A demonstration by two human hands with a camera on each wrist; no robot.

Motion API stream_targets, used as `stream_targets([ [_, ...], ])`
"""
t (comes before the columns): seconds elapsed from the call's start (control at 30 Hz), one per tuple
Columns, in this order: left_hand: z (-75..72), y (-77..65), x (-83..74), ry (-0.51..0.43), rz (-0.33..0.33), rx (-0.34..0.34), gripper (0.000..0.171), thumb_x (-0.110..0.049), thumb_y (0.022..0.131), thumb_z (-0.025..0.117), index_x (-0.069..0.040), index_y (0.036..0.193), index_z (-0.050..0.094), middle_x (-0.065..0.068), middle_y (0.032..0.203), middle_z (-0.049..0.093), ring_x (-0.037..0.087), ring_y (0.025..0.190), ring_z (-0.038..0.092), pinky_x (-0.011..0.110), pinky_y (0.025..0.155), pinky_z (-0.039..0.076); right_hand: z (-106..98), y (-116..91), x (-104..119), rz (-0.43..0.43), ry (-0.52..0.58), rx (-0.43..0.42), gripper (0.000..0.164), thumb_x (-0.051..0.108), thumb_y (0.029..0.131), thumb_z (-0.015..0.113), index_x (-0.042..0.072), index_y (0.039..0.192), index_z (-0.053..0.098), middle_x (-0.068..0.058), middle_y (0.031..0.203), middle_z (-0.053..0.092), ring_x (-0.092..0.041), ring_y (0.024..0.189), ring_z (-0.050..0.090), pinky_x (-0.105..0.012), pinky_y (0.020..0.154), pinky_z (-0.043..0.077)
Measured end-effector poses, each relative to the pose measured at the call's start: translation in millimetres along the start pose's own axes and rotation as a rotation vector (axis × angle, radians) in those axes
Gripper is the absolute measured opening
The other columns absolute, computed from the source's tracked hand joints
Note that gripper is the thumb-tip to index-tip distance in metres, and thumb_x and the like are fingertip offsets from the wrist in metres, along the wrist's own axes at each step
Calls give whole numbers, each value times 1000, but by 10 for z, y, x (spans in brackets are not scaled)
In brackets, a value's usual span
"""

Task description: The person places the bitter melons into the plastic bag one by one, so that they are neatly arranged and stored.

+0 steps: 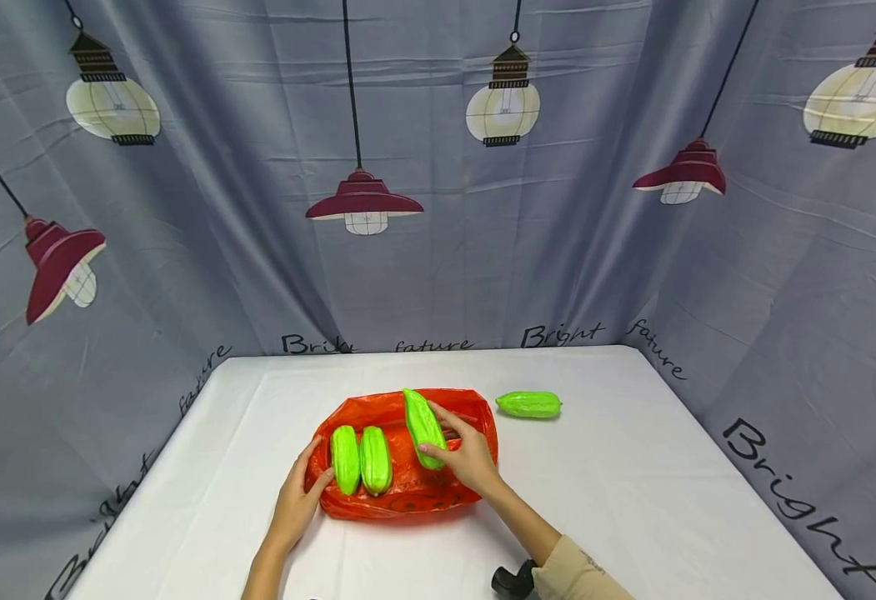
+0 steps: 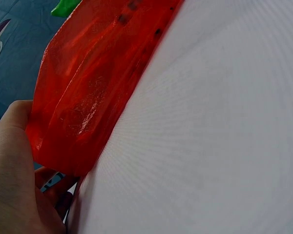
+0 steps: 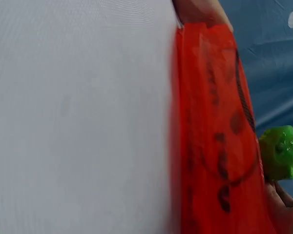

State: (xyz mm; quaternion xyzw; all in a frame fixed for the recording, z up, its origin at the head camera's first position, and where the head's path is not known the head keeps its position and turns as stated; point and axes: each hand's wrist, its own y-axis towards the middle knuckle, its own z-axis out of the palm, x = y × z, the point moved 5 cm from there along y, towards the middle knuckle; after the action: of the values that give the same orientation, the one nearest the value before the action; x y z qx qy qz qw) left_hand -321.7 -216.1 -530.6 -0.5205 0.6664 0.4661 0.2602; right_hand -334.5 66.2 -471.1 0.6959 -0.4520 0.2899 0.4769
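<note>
A red plastic bag [image 1: 415, 492] with dark printed marks lies spread on the white table, its mouth opened upward. Two bright green, ridged oblong fruits, one on the left [image 1: 345, 460] and one beside it [image 1: 375, 461], lie side by side in its left part. My right hand [image 1: 475, 458] pinches a third green ridged fruit [image 1: 424, 429], tilted, over the bag's right part; its end also shows in the right wrist view. At the bag's left rim my left hand [image 1: 295, 500] grips the plastic, thumb on one side and fingers on the other.
Another green ridged fruit [image 1: 529, 405] lies on the white table [image 1: 633, 500] right of the bag. Behind and around the table hangs a grey-blue curtain [image 1: 438, 283] printed with lamps. A black device [image 1: 513, 581] sits by the right sleeve [image 1: 576, 575].
</note>
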Motion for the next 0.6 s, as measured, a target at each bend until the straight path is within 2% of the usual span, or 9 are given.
stream_targets([
  [0.13, -3, 1, -13, 2, 4, -4, 57, -26, 92, 58, -12, 142, 35, 19, 143, 34, 38, 130, 30, 57, 103, 23, 88, 0, -11, 19, -19, 12, 69, 26, 75, 77, 18, 137, 47, -7, 107, 62, -25, 92, 58, -42, 76, 52],
  [0.33, 1, 23, -31, -15, 5, 3, 58, -26, 92, 58, -13, 143, 34, 17, 144, 34, 36, 131, 29, 56, 104, 22, 210, 17, -61, 61, -45, 26, 69, 27, 75, 76, 17, 137, 47, -8, 106, 62, -21, 87, 60, -25, 64, 52],
  [0.47, 2, 24, -24, -14, 7, 7, 58, -26, 92, 58, -13, 143, 33, 17, 144, 33, 36, 131, 28, 56, 104, 22, 286, 8, -116, 115, -66, 22, 68, 26, 76, 76, 14, 136, 47, -11, 105, 62, -20, 83, 60, -21, 58, 51],
  [0.6, -1, 11, -2, -4, -2, 4, 58, -27, 92, 58, -13, 143, 33, 18, 143, 34, 37, 130, 29, 56, 104, 22, 347, -4, -156, 164, -86, 19, 66, 24, 76, 76, 12, 135, 49, -11, 96, 63, -18, 74, 60, -21, 53, 50],
])
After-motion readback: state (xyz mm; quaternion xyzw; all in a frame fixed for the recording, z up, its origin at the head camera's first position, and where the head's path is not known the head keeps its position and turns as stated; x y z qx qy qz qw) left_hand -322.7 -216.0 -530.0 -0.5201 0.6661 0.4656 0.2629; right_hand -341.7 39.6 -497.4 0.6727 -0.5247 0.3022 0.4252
